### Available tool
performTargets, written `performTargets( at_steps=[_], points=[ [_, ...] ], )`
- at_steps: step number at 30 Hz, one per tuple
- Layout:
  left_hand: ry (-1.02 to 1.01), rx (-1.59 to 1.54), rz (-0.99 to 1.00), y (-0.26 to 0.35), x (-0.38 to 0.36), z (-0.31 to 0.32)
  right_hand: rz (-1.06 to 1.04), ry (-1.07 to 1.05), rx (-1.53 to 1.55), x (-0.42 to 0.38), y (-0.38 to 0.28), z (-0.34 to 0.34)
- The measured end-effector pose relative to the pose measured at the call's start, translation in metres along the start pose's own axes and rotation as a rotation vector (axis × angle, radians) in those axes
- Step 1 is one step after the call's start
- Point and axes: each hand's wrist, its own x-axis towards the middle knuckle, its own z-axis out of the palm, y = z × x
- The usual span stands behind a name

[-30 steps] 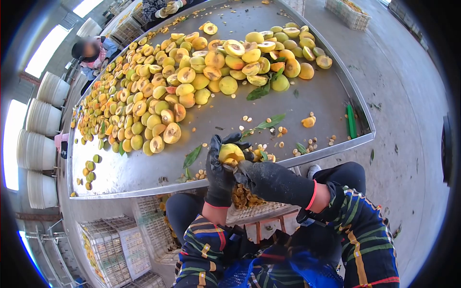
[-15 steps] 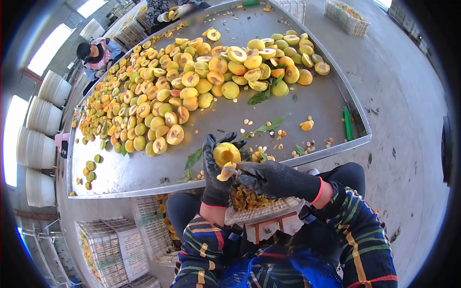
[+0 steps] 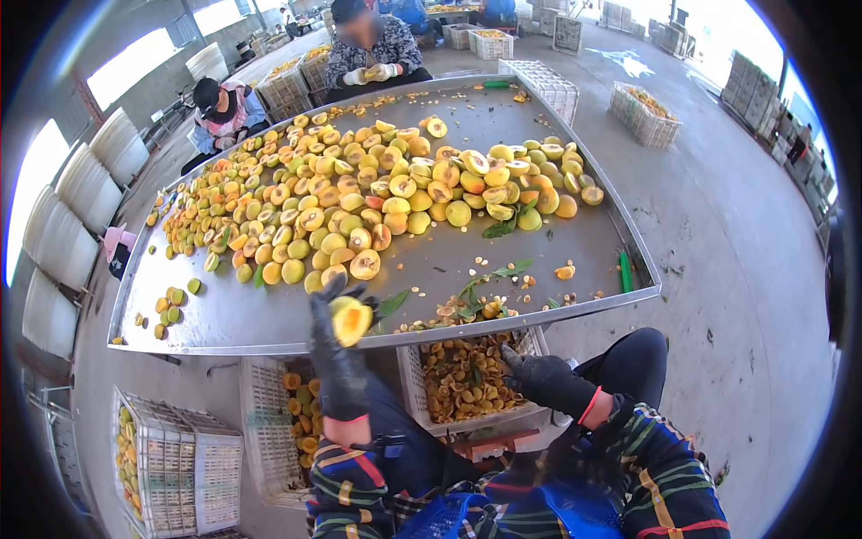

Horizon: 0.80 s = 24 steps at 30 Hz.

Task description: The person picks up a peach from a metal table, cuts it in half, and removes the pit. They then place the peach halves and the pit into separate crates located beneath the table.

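Note:
My left hand (image 3: 339, 337), in a dark glove, is closed around a yellow peach half (image 3: 349, 321) near the table's front edge. The cut face shows orange flesh and looks slightly blurred. My right hand (image 3: 549, 379), also gloved, hangs at the right side of a white crate (image 3: 411, 382) filled with brownish peach scraps (image 3: 467, 377). Its fingers are curled; what they hold, if anything, cannot be made out. Beyond my hands, a large pile of halved peaches (image 3: 359, 198) covers much of the metal table (image 3: 557, 260).
A green-handled tool (image 3: 625, 271) lies at the table's right edge. Leaves (image 3: 514, 268) and small scraps dot the near side. Crates of peaches (image 3: 301, 422) stand below left. Two people (image 3: 373, 49) (image 3: 224, 112) sit at the far and left edges.
My hands have parted. The left has moved left with the peach half; the right has dropped down and right to the scrap crate. The loose orange piece between them is gone. The view has tilted up.

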Motion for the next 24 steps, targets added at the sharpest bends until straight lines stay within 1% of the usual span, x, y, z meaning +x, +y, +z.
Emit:
performTargets(
  at_steps=[2,4,6,7,8,9,10,12,13,14,15,16,17,18,19,21,22,23,24],
  points=[
    [0.119,0.002,0.036,0.037,-0.007,-0.033,-0.039,0.037,0.032,0.001,0.006,-0.005],
    [0.164,0.174,0.066,0.061,-0.007,-0.081,-0.078,0.071,0.065,0.007,0.010,-0.018],
    [0.211,0.324,0.127,0.057,-0.008,-0.150,-0.221,0.261,0.109,0.021,0.013,-0.041],
    [0.228,0.495,0.086,0.058,-0.009,-0.177,-0.179,0.209,0.093,0.034,0.016,-0.051],
    [0.245,0.667,0.043,0.058,-0.010,-0.206,-0.157,0.245,0.017,0.045,0.015,-0.066],
    [0.219,0.817,0.122,0.048,-0.011,-0.246,-0.267,0.381,-0.064,0.069,0.033,-0.060],
    [0.226,0.814,0.120,0.046,-0.009,-0.251,-0.378,0.513,-0.144,0.094,0.052,-0.055],
    [0.289,0.897,0.330,0.043,-0.003,-0.259,-0.136,0.317,-0.030,0.128,0.038,-0.090],
    [0.286,0.906,0.333,0.057,-0.003,-0.218,-0.087,0.361,-0.008,0.149,0.036,-0.099],
    [0.198,0.848,0.344,0.069,-0.002,-0.175,-0.035,0.405,0.012,0.171,0.036,-0.105],
    [0.113,0.791,0.353,0.076,-0.004,-0.136,-0.039,0.477,-0.016,0.194,0.040,-0.106],
    [0.060,0.651,0.309,0.076,-0.004,-0.100,-0.046,0.551,-0.043,0.218,0.043,-0.105],
    [0.007,0.511,0.268,0.071,-0.005,-0.069,-0.004,0.591,-0.094,0.239,0.043,-0.106],
    [-0.038,0.364,0.129,0.063,-0.007,-0.043,-0.005,0.588,-0.091,0.259,0.043,-0.106],
    [-0.082,0.214,-0.009,0.051,-0.008,-0.020,0.038,0.587,-0.051,0.278,0.044,-0.107],
    [-0.173,0.036,-0.164,0.014,-0.005,0.016,0.116,0.585,0.000,0.313,0.048,-0.104],
    [-0.159,-0.082,-0.288,-0.008,-0.002,0.022,0.114,0.583,-0.007,0.323,0.046,-0.107],
    [-0.148,0.022,-0.307,-0.027,-0.004,0.021,0.158,0.561,0.003,0.330,0.043,-0.110],
    [-0.133,0.016,-0.308,-0.039,-0.005,0.018,0.196,0.533,0.018,0.337,0.039,-0.110]
  ],
)
